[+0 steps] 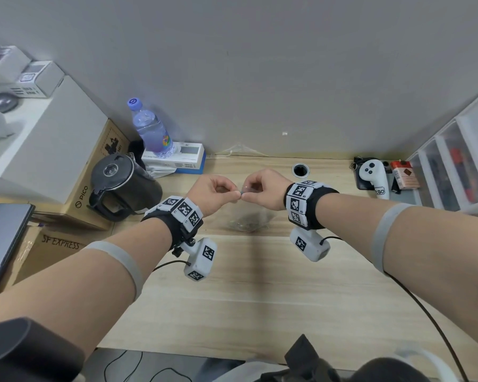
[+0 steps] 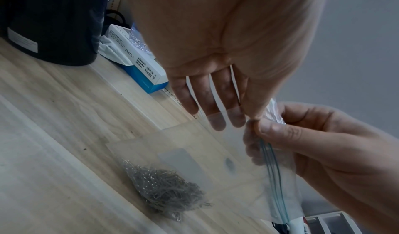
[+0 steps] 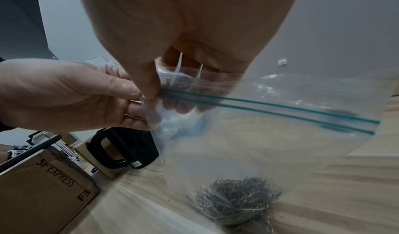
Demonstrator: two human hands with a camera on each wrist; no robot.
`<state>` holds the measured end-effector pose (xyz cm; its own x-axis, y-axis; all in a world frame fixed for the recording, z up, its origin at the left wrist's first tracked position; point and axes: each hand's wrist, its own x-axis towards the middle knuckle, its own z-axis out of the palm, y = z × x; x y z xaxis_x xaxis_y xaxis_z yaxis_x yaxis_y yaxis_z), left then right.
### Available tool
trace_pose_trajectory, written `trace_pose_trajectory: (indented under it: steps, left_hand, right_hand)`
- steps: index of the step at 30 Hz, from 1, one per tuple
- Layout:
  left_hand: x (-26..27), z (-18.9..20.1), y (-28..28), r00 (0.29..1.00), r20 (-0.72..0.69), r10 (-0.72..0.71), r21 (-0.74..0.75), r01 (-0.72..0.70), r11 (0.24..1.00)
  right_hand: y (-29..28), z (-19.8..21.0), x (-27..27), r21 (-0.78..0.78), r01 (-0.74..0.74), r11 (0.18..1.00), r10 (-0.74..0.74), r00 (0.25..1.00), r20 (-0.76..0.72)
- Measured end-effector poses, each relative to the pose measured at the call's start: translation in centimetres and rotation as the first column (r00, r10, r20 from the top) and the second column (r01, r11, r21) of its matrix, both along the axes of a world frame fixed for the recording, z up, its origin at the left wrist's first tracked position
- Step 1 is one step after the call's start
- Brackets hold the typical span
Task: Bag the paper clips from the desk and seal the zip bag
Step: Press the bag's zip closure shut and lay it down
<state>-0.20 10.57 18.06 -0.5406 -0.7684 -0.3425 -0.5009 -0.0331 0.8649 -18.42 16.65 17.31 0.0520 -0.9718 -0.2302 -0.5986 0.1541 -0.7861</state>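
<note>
A clear zip bag (image 3: 270,143) with two teal zip strips (image 3: 259,108) hangs from both hands above the wooden desk (image 1: 260,285). A heap of silver paper clips (image 3: 235,203) lies in its bottom, also seen as paper clips (image 1: 247,221) and paper clips (image 2: 168,191). My left hand (image 1: 233,195) and right hand (image 1: 249,194) meet thumb to thumb and pinch the same end of the bag's top at the zip. The left hand (image 2: 252,116) and the right hand (image 3: 151,94) show the same pinch. Whether the strips are pressed together along their length is unclear.
A black kettle (image 1: 122,183), a water bottle (image 1: 149,130) on a blue-and-white box (image 1: 188,159) and cardboard boxes (image 1: 55,244) stand at the left. A cable hole (image 1: 300,170), a white controller (image 1: 375,177) and plastic drawers (image 1: 453,166) are at the back right.
</note>
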Motion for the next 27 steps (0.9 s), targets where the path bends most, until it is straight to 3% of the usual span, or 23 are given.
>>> trace_pose_trajectory:
  steps: [11, 27]
  left_hand:
    - [0.0, -0.4, -0.1, 1.0, 0.013, 0.005, 0.008, -0.005, 1.0]
    - [1.1, -1.8, -0.8, 0.998, -0.028, 0.058, 0.031, -0.057, 0.998]
  right_hand:
    - [-0.3, -0.1, 0.3, -0.017, -0.01, 1.0, 0.008, 0.997, -0.079]
    - [0.3, -0.5, -0.7, 0.023, -0.006, 1.0, 0.008, 0.997, -0.077]
